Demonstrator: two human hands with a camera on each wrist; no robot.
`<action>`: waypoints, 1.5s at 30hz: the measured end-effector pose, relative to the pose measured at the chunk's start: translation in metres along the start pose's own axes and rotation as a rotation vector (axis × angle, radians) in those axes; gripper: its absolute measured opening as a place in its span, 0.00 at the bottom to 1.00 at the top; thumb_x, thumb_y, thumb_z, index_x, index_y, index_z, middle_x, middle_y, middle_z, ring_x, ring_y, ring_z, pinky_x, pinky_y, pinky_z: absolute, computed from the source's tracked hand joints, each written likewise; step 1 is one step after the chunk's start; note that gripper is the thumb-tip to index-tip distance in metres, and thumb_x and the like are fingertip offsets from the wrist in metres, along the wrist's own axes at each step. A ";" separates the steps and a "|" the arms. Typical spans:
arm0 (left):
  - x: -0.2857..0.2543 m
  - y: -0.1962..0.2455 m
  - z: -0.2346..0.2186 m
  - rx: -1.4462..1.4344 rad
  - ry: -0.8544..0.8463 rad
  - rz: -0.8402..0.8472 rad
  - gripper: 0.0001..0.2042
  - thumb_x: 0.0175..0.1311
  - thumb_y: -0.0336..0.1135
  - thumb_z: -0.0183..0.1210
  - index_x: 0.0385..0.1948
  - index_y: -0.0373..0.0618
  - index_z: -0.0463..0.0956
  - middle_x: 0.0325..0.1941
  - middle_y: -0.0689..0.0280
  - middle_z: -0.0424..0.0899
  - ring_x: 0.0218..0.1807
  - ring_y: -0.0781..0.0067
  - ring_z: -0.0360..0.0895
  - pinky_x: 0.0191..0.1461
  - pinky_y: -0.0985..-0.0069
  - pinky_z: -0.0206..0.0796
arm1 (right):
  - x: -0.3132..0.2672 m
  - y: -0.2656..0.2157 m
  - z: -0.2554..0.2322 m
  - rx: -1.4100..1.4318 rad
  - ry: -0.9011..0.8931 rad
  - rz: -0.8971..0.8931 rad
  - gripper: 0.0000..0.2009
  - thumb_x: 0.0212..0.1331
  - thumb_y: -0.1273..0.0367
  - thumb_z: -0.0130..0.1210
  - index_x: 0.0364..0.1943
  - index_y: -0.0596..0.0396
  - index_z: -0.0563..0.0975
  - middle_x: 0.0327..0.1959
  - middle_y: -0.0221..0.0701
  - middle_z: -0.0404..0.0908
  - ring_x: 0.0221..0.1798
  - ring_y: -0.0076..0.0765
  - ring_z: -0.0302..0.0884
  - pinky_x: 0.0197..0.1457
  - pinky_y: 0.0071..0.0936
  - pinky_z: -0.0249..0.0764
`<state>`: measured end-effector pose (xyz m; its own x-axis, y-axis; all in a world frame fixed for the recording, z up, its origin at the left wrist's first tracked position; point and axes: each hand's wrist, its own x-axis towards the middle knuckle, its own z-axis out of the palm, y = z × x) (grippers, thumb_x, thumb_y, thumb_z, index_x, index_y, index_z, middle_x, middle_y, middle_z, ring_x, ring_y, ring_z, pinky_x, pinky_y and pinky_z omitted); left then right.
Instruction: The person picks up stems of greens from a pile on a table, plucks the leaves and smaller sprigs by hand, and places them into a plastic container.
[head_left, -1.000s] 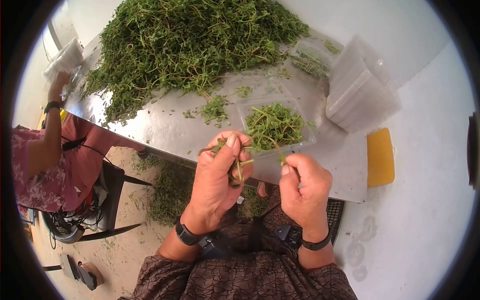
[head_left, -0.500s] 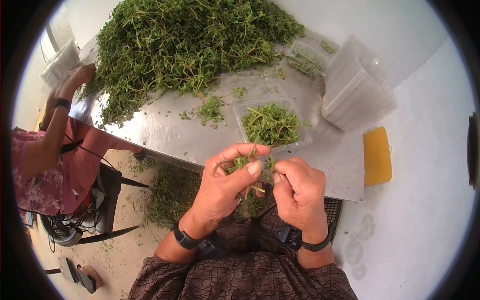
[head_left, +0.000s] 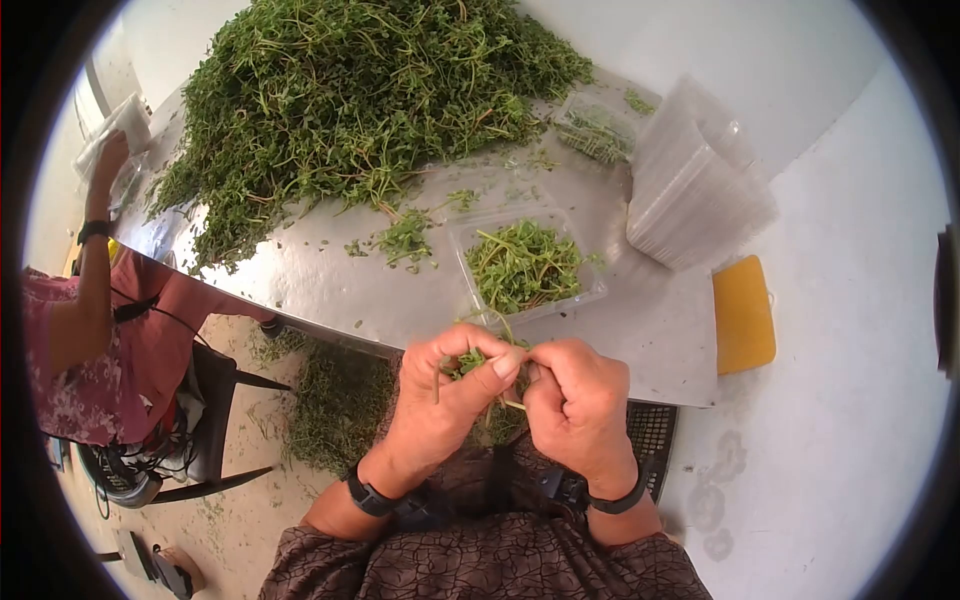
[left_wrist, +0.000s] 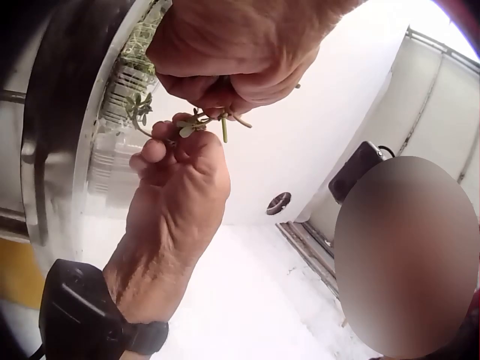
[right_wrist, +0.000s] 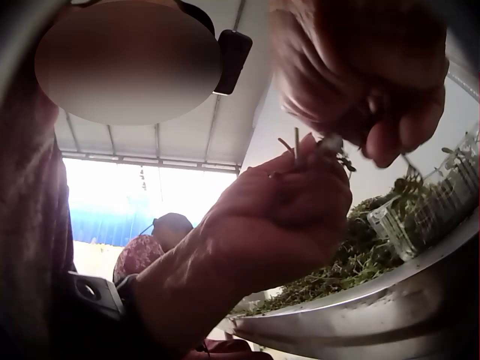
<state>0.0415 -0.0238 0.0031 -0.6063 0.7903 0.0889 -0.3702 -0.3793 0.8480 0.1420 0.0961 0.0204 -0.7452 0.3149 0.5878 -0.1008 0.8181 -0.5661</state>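
In front of the body my left hand [head_left: 440, 385] holds a small bunch of leafy green stems [head_left: 466, 362], purslane by their look, between thumb and curled fingers. Cut stem ends [right_wrist: 297, 144] poke out of that grip in the right wrist view. My right hand [head_left: 580, 400] is up against the left fingertips, its thumb and forefinger pinching a stem; its hold is partly hidden by the knuckles. A sprig [left_wrist: 138, 112] sticks out beside the right fingers in the left wrist view. Just beyond both hands sits a clear plastic box [head_left: 597, 287] filled with picked greens.
A large heap of greens [head_left: 360, 100] covers the back of the metal table [head_left: 330, 270]. Nested clear boxes [head_left: 700, 190] and a filled box [head_left: 598, 130] stand at right, near a yellow board [head_left: 743, 315]. Another person [head_left: 80, 330] sits at left; greens litter the floor [head_left: 240, 440].
My right hand has come leftward from beside the box to meet the left fingers. The other person's hand went to the heap, then back to the boxes at left. The head view has shifted slightly.
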 end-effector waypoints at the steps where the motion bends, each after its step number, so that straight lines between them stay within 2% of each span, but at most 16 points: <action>1: -0.001 0.001 0.001 0.058 0.007 0.053 0.03 0.67 0.27 0.59 0.35 0.38 0.80 0.31 0.69 0.81 0.33 0.85 0.75 0.35 0.85 0.67 | -0.001 0.001 0.001 0.040 0.051 0.024 0.06 0.51 0.83 0.52 0.32 0.62 0.76 0.23 0.36 0.78 0.20 0.35 0.75 0.24 0.28 0.70; 2: -0.002 0.003 0.001 0.058 0.007 0.051 0.03 0.67 0.27 0.59 0.35 0.38 0.80 0.31 0.69 0.81 0.33 0.85 0.75 0.35 0.85 0.67 | -0.001 0.002 -0.001 0.039 0.051 0.026 0.06 0.51 0.83 0.52 0.32 0.62 0.76 0.23 0.36 0.78 0.20 0.35 0.75 0.24 0.28 0.70; 4: -0.006 0.009 -0.002 0.162 -0.019 0.159 0.05 0.66 0.29 0.60 0.35 0.36 0.80 0.30 0.68 0.81 0.32 0.84 0.74 0.35 0.84 0.67 | -0.003 0.006 -0.008 0.073 0.142 0.301 0.03 0.55 0.80 0.53 0.33 0.62 0.77 0.24 0.33 0.79 0.20 0.26 0.75 0.25 0.26 0.72; 5: -0.007 0.013 -0.003 0.159 -0.016 0.157 0.05 0.66 0.29 0.60 0.35 0.36 0.80 0.30 0.68 0.81 0.32 0.84 0.74 0.35 0.84 0.67 | -0.002 0.002 -0.012 0.072 0.138 0.303 0.03 0.55 0.80 0.53 0.33 0.62 0.77 0.24 0.33 0.79 0.20 0.26 0.75 0.25 0.26 0.72; 7: -0.004 0.019 -0.005 0.049 -0.033 0.062 0.07 0.67 0.31 0.59 0.36 0.35 0.81 0.28 0.69 0.80 0.30 0.85 0.72 0.34 0.83 0.67 | 0.002 -0.008 -0.022 0.484 0.160 0.581 0.04 0.62 0.78 0.51 0.35 0.62 0.78 0.26 0.29 0.79 0.24 0.16 0.73 0.25 0.19 0.72; 8: -0.003 0.020 -0.002 0.007 -0.009 0.039 0.09 0.68 0.32 0.58 0.37 0.34 0.81 0.27 0.70 0.79 0.29 0.86 0.70 0.33 0.84 0.65 | 0.000 -0.005 -0.023 0.541 0.103 0.515 0.05 0.66 0.77 0.51 0.39 0.62 0.79 0.27 0.27 0.80 0.25 0.13 0.73 0.27 0.14 0.71; 15: -0.004 0.020 -0.004 0.090 -0.029 -0.042 0.08 0.68 0.32 0.58 0.40 0.37 0.83 0.29 0.70 0.81 0.29 0.85 0.72 0.34 0.84 0.66 | -0.001 -0.009 -0.022 0.806 -0.160 0.525 0.08 0.66 0.73 0.57 0.44 0.64 0.77 0.28 0.25 0.78 0.26 0.13 0.72 0.29 0.13 0.70; 18: 0.000 0.018 -0.002 0.241 -0.067 0.067 0.08 0.68 0.32 0.60 0.41 0.40 0.84 0.31 0.69 0.83 0.32 0.83 0.75 0.36 0.82 0.67 | -0.001 -0.010 -0.021 0.869 -0.245 0.529 0.09 0.65 0.72 0.59 0.44 0.64 0.78 0.29 0.23 0.77 0.27 0.13 0.71 0.29 0.13 0.69; 20: 0.001 0.016 -0.003 0.502 -0.118 0.207 0.10 0.65 0.32 0.59 0.42 0.36 0.84 0.33 0.66 0.85 0.30 0.84 0.71 0.36 0.83 0.63 | 0.001 -0.011 -0.023 0.828 -0.278 0.595 0.10 0.64 0.71 0.60 0.44 0.65 0.78 0.29 0.24 0.77 0.27 0.13 0.71 0.29 0.13 0.69; 24: 0.000 0.015 -0.001 0.448 -0.110 0.182 0.11 0.66 0.32 0.59 0.45 0.36 0.83 0.34 0.66 0.86 0.31 0.84 0.71 0.36 0.83 0.64 | 0.003 -0.014 -0.023 0.802 -0.253 0.639 0.08 0.64 0.72 0.60 0.43 0.64 0.79 0.29 0.24 0.79 0.26 0.13 0.72 0.28 0.13 0.69; 27: -0.002 0.018 0.005 0.240 -0.047 0.036 0.13 0.66 0.33 0.59 0.47 0.36 0.82 0.33 0.67 0.85 0.31 0.85 0.71 0.37 0.83 0.63 | 0.008 -0.018 -0.028 0.664 -0.245 0.624 0.05 0.63 0.74 0.59 0.40 0.62 0.80 0.28 0.24 0.80 0.24 0.13 0.72 0.27 0.13 0.69; 30: -0.001 0.018 0.004 0.231 -0.045 0.038 0.13 0.67 0.34 0.59 0.48 0.36 0.81 0.29 0.69 0.83 0.30 0.86 0.70 0.34 0.85 0.62 | 0.013 -0.021 -0.032 0.552 -0.207 0.559 0.03 0.62 0.76 0.59 0.38 0.61 0.81 0.26 0.24 0.79 0.23 0.13 0.72 0.26 0.14 0.69; 33: 0.000 0.015 -0.006 0.177 -0.044 -0.027 0.11 0.69 0.33 0.59 0.48 0.41 0.82 0.31 0.70 0.82 0.32 0.86 0.75 0.36 0.85 0.68 | 0.018 -0.021 -0.037 0.507 -0.108 0.537 0.03 0.62 0.77 0.59 0.37 0.62 0.81 0.24 0.24 0.79 0.23 0.13 0.72 0.25 0.14 0.69; 36: 0.001 0.014 -0.010 0.006 -0.023 -0.056 0.10 0.69 0.34 0.59 0.45 0.39 0.82 0.27 0.71 0.80 0.27 0.87 0.73 0.30 0.86 0.62 | 0.028 -0.019 -0.042 0.343 0.031 0.511 0.02 0.61 0.77 0.59 0.36 0.62 0.81 0.23 0.24 0.79 0.23 0.13 0.72 0.25 0.15 0.68; 40: 0.002 0.013 -0.011 0.005 0.057 -0.066 0.09 0.70 0.34 0.58 0.42 0.38 0.82 0.24 0.72 0.77 0.24 0.88 0.71 0.26 0.87 0.56 | 0.042 -0.003 -0.038 0.204 0.071 0.438 0.02 0.60 0.77 0.59 0.34 0.63 0.80 0.22 0.28 0.78 0.22 0.14 0.71 0.24 0.18 0.67; 45: 0.003 0.012 -0.015 0.007 0.089 -0.067 0.09 0.70 0.35 0.58 0.41 0.39 0.82 0.24 0.72 0.77 0.23 0.89 0.70 0.25 0.88 0.55 | 0.055 0.026 -0.030 -0.212 0.006 0.261 0.08 0.59 0.77 0.58 0.42 0.65 0.79 0.30 0.30 0.81 0.25 0.19 0.74 0.29 0.16 0.72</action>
<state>0.0244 -0.0329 0.0058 -0.6403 0.7680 -0.0147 -0.4075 -0.3234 0.8540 0.1179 0.1496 0.0556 -0.7241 0.5291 0.4424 0.2329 0.7914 -0.5652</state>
